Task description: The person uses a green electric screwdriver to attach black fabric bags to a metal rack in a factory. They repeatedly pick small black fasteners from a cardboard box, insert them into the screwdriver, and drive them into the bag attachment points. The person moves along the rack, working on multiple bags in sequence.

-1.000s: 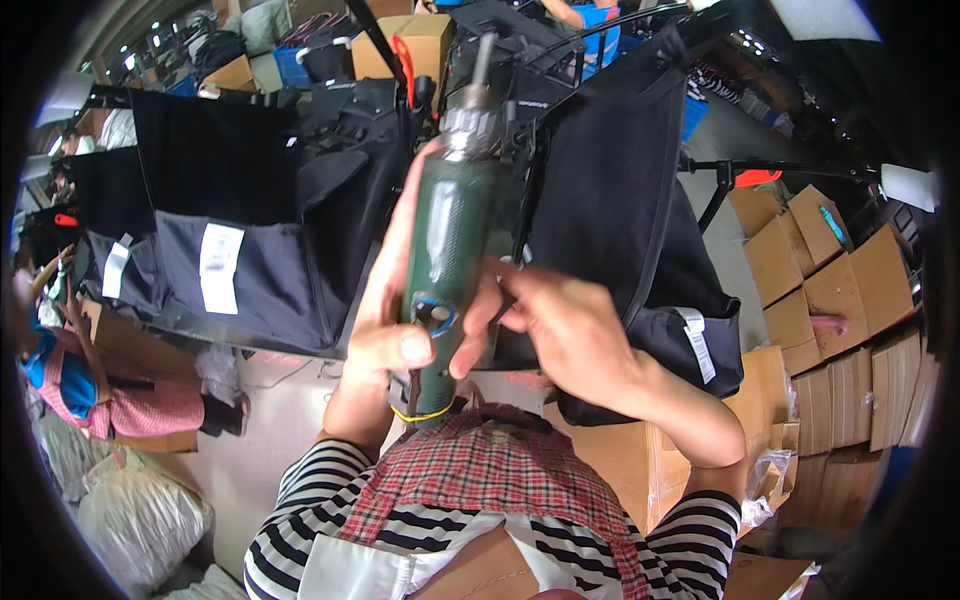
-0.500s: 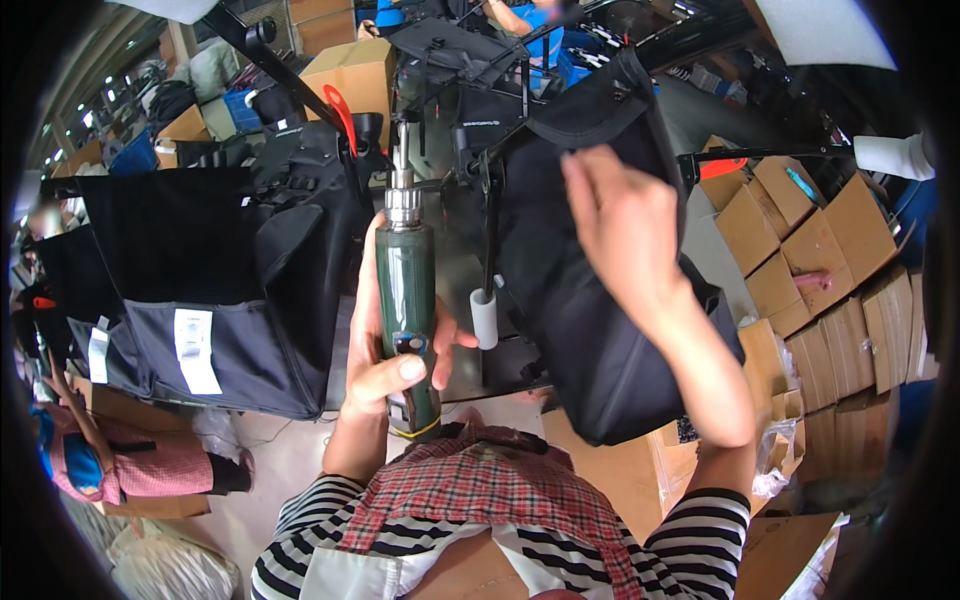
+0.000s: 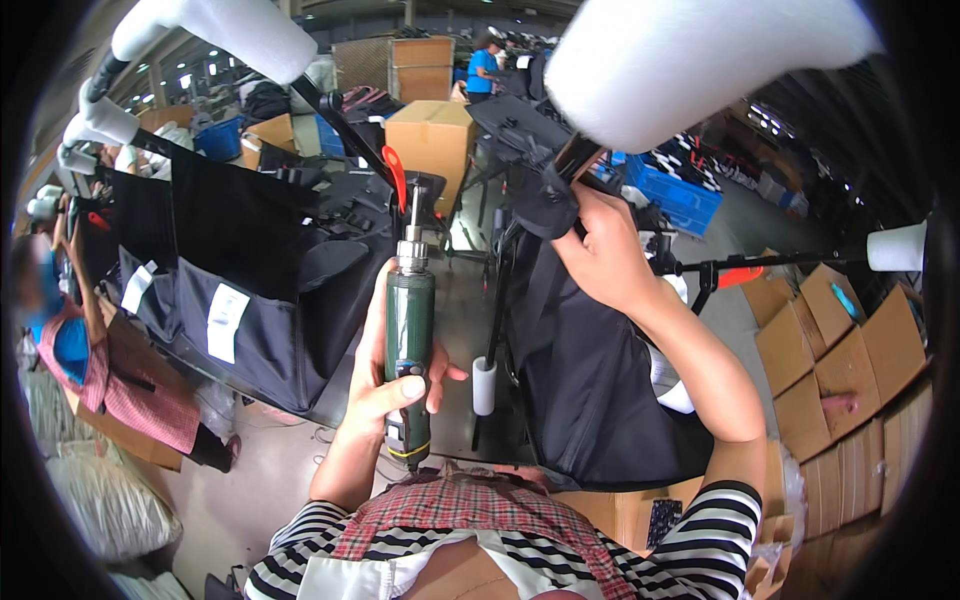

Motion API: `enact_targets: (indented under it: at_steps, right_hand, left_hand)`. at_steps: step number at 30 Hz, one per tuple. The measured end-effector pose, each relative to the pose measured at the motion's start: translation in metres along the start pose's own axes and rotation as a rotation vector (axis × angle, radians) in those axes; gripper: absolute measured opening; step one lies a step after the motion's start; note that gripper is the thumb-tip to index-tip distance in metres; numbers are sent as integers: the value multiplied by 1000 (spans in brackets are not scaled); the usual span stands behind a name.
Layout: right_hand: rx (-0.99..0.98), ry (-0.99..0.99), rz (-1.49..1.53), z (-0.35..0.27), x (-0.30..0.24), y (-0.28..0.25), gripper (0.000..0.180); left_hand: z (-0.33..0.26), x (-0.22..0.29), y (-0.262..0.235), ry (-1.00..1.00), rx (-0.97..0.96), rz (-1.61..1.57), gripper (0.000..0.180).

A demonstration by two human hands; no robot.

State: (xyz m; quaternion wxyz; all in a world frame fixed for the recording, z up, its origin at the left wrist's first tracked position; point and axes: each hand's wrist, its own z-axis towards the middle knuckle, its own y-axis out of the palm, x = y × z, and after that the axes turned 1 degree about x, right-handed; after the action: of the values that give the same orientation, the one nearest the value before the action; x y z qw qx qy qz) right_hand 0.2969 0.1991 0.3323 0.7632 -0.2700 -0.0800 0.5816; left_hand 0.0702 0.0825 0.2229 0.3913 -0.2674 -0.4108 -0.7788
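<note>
My left hand (image 3: 368,392) is wrapped round an upright green electric screwdriver (image 3: 409,320), its thumb near the button and its metal bit pointing away from me. On the right, my right hand (image 3: 615,255) pinches the top of a black fabric cover (image 3: 600,400), close to a dark frame tube (image 3: 578,158). Its fingertips are partly hidden by the cloth and tube. White foam (image 3: 690,70) wraps the bar just beyond that hand. A red lever (image 3: 394,178) stands on the frame behind the screwdriver bit.
At left hangs another black fabric body (image 3: 240,320) with white labels. Cardboard boxes (image 3: 840,350) crowd the right side, and a carton (image 3: 432,140) stands farther back. A co-worker in a pink checked apron (image 3: 120,380) is at far left. A blue crate (image 3: 675,195) sits beyond my right hand.
The view has tilted up, bringing the foam-wrapped bar into sight. My right hand has gone from over the cover to its top edge and pinches it. The left still holds the screwdriver.
</note>
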Motion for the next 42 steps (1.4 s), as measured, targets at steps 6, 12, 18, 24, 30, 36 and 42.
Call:
enact_targets:
  at_steps: [6, 12, 18, 24, 30, 36, 42]
  right_hand:
    - [-345, -53, 227, 34, 8, -6, 27]
    - [-195, -181, 105, 27, 18, -7, 30]
    - [-15, -64, -468, -4, -10, -3, 21]
    - [-56, -43, -391, -8, -19, -5, 18]
    - [-7, 12, -280, -12, -34, -6, 11]
    - [-60, 123, -333, -14, -53, -13, 9]
    - [296, -217, -455, 14, -67, -46, 49]
  left_hand:
    - [5, -2, 11, 41, 24, 52, 119]
    - [15, -1, 17, 70, 21, 49, 116]
    - [35, -2, 28, 146, 19, 10, 111]
    - [63, -3, 41, 265, 58, 1, 107]
    - [80, -6, 44, 223, -1, -77, 111]
    - [90, -15, 42, 234, -29, -74, 110]
    - [89, -10, 46, 195, 38, -2, 113]
